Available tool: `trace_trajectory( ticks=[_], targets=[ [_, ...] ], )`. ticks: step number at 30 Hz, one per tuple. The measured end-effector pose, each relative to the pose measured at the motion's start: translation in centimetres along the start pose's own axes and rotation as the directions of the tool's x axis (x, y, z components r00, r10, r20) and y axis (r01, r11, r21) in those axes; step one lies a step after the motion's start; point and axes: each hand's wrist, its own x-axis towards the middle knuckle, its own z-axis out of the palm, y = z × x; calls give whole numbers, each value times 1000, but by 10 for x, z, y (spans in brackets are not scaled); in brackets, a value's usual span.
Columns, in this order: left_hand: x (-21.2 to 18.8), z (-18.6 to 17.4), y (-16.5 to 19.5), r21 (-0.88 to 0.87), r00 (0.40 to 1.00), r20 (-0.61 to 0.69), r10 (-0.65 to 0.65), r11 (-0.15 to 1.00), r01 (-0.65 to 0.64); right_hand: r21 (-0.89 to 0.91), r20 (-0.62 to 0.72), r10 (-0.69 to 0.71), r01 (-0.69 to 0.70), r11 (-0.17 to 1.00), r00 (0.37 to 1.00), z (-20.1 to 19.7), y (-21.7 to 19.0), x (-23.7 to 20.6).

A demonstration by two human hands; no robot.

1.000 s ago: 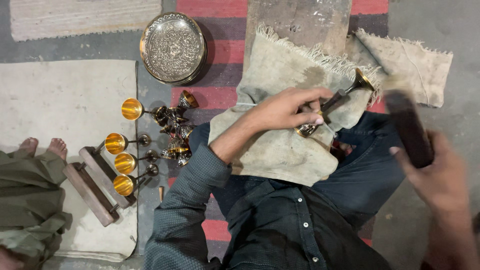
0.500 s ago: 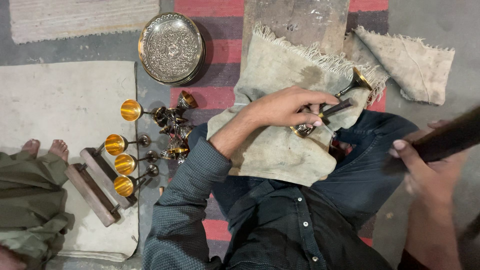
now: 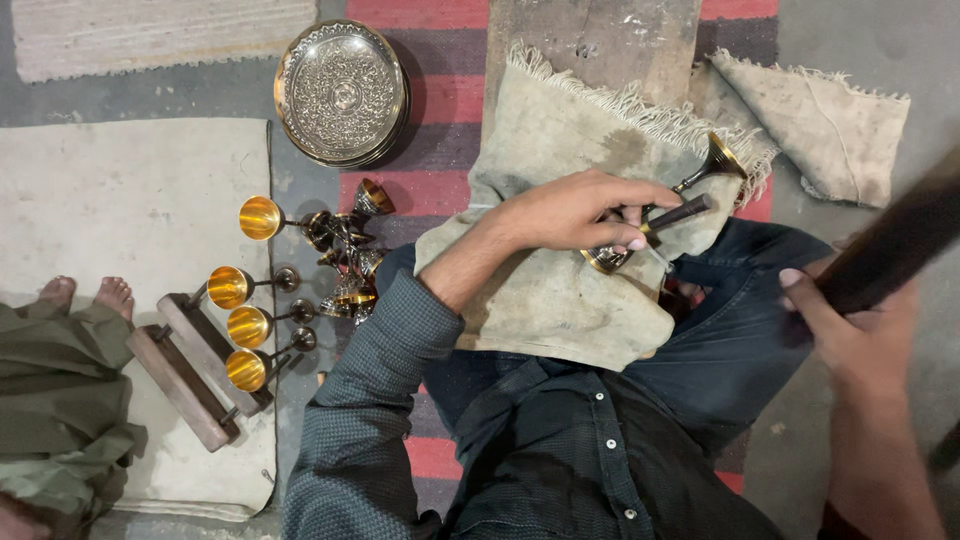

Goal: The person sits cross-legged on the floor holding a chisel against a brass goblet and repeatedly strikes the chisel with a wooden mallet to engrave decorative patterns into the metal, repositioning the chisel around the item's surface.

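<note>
My left hand (image 3: 570, 215) rests on a grey cloth (image 3: 560, 300) spread over my lap. Its fingers pinch a thin dark metal tool (image 3: 682, 212) against a small brass goblet (image 3: 722, 158) lying on its side, cup end toward the upper right. At the right edge, my right hand (image 3: 850, 335) is closed around a dark wooden stick (image 3: 895, 245). The blurred stick slants up to the right, away from the goblet.
A round engraved metal tray (image 3: 342, 92) lies on the striped rug. Several brass goblets (image 3: 250, 290) lie on their sides left of my arm, beside wooden blocks (image 3: 190, 370). Another person's bare feet (image 3: 85, 295) rest on the pale mat. A wooden plank (image 3: 600, 40) and folded cloth (image 3: 830, 110) lie ahead.
My right hand has swung the wooden stick from nearly upright to slanting toward the right edge and has shifted further right. My left hand stays on the goblet and tool.
</note>
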Motion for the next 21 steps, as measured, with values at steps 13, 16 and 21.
trace_trajectory(
  ticks=[13,16,21],
  targets=[
    [0,0,-1,-33,1000,6,16,999,-16,-226,57,-53,65,972,997,-1,-12,3],
    [2,3,-2,-24,1000,-3,2,1000,-2,72,-15,45,-44,996,999,0,-11,5],
    [2,3,-5,7,1000,-1,-10,1000,10,-208,29,-100,104,973,995,-2,-18,5]
  ],
)
